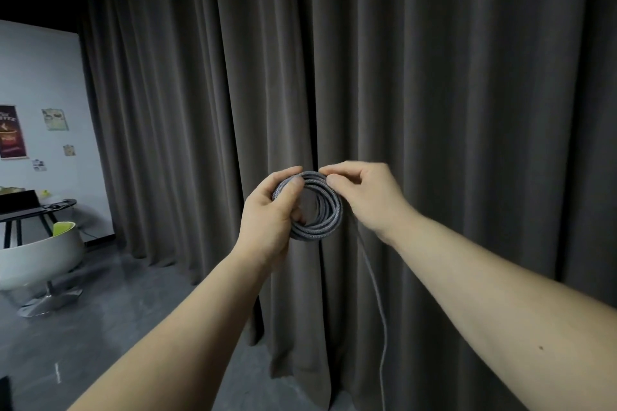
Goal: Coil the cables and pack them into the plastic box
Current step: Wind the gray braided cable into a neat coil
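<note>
Head view: left hand grips a coiled grey cable held up before a dark curtain; right hand pinches its top loop, loose tail hanging down. White chair and black table stand far left.

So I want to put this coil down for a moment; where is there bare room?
Bare floor lies between the curtain foot and the white chair. The dark table at far left already carries things. Both hands are busy: the left hand holds the cable coil, the right hand pinches its top.
</note>
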The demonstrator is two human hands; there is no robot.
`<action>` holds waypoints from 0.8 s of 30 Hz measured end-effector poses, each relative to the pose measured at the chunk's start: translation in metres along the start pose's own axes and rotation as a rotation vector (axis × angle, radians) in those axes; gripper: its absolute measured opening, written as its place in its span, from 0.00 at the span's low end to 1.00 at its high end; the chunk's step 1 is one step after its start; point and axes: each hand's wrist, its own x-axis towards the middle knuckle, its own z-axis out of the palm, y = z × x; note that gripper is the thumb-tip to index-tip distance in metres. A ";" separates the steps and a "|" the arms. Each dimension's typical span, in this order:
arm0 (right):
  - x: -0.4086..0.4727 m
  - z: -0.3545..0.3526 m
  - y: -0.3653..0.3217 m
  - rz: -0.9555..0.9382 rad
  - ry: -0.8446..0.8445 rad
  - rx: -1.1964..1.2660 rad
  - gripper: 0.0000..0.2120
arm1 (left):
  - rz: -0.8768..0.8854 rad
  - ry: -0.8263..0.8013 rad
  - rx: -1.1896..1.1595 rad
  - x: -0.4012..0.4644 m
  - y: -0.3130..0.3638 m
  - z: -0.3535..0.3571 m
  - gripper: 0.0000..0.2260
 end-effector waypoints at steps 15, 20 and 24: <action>-0.011 0.003 -0.004 -0.078 -0.319 -0.183 0.52 | -0.070 -0.092 -0.208 -0.005 0.021 0.008 0.07; -0.011 0.002 -0.002 -0.121 -0.280 -0.243 0.52 | -0.148 -0.094 -0.227 -0.002 0.023 0.008 0.10; -0.013 0.005 -0.005 -0.118 -0.291 -0.284 0.52 | -0.090 0.030 -0.101 -0.006 0.021 0.014 0.12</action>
